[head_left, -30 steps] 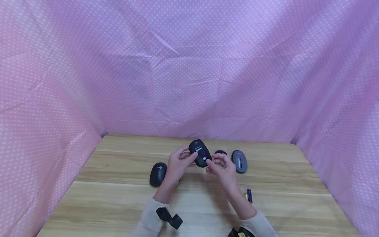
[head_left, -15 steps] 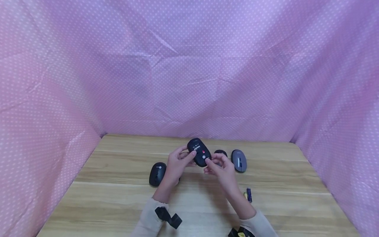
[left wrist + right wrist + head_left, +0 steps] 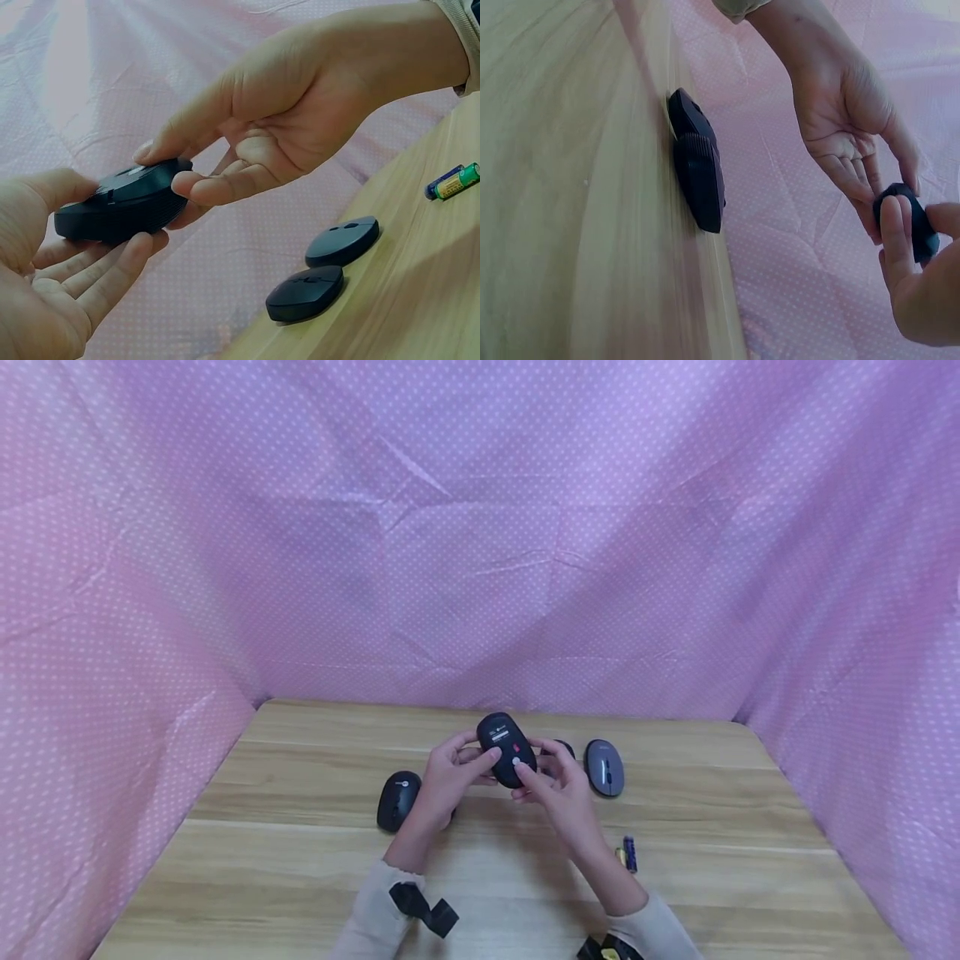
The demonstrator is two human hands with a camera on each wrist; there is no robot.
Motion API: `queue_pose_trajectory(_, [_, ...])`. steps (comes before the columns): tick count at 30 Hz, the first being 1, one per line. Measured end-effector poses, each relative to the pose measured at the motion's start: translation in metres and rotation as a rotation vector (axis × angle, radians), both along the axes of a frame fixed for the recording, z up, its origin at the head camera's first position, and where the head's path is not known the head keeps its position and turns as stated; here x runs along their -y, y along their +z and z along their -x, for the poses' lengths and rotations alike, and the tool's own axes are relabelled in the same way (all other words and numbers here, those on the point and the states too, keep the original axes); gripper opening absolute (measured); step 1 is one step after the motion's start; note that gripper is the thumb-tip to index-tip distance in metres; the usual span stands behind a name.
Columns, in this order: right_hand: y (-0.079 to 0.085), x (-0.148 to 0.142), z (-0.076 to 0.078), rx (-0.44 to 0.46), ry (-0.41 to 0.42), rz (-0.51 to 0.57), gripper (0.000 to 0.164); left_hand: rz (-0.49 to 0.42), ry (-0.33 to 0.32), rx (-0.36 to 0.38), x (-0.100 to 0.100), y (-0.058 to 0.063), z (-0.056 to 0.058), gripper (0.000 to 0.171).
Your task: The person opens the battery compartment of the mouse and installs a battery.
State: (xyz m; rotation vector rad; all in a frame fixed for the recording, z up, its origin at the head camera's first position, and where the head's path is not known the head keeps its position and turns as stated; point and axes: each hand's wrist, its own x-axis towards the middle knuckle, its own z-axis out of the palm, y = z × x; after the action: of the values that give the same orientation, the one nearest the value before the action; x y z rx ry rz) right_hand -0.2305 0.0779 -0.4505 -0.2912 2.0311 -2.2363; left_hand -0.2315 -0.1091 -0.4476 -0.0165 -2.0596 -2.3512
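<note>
A black computer mouse (image 3: 504,733) is held up above the table with its underside facing up. That underside carries a white label, a red spot and a pale round spot. My left hand (image 3: 447,777) grips the mouse along its left side, thumb on top and fingers beneath. At the near end, my right hand (image 3: 564,797) pinches it, with the thumb by the pale spot and fingertips at the edge. In the left wrist view, the mouse (image 3: 124,206) sits between both hands. In the right wrist view, fingers cover much of the mouse (image 3: 922,232).
On the wooden table (image 3: 300,893), a black mouse (image 3: 399,802) lies left, another mostly hidden by the left wrist. A grey mouse (image 3: 604,768) lies right, beside a dark mouse (image 3: 560,748) partly behind my right hand. Two batteries (image 3: 630,853) lie nearer. Pink dotted cloth (image 3: 480,568) hangs around.
My right hand has shifted slightly left and closer round the mouse, its thumb now further onto the underside. A red spot has appeared there since a second ago. The left hand keeps its grip.
</note>
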Motion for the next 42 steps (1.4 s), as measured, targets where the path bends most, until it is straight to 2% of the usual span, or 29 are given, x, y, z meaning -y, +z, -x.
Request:
queue_pose_trajectory(6, [0.002, -0.006, 0.003, -0.143, 0.111, -0.087, 0.058, 0.041, -0.016, -0.007, 0.006, 0.002, 0.0, 0.044])
queue_pose_trajectory(10, [0.007, -0.011, 0.003, -0.231, 0.138, -0.171, 0.067, 0.059, -0.035, -0.026, 0.009, 0.002, 0.0, 0.043])
queue_pose_trajectory(13, [0.01, -0.013, 0.002, -0.261, 0.129, -0.22, 0.07, 0.06, -0.056, -0.036, 0.01, 0.003, 0.0, 0.041])
queue_pose_trajectory(20, [0.01, -0.012, 0.002, -0.291, 0.113, -0.237, 0.068, 0.071, -0.071, -0.029, 0.011, 0.006, -0.002, 0.041])
queue_pose_trajectory(28, [0.006, -0.01, 0.001, -0.376, 0.034, -0.25, 0.06, 0.098, -0.109, -0.061, 0.012, 0.008, -0.002, 0.042])
queue_pose_trajectory(35, [0.005, -0.008, 0.0, -0.377, -0.002, -0.215, 0.056, 0.089, -0.098, -0.072, 0.01, 0.006, -0.001, 0.046])
queue_pose_trajectory(42, [0.006, -0.008, 0.0, -0.37, 0.002, -0.217, 0.054, 0.087, -0.108, -0.059, 0.01, 0.006, -0.001, 0.046])
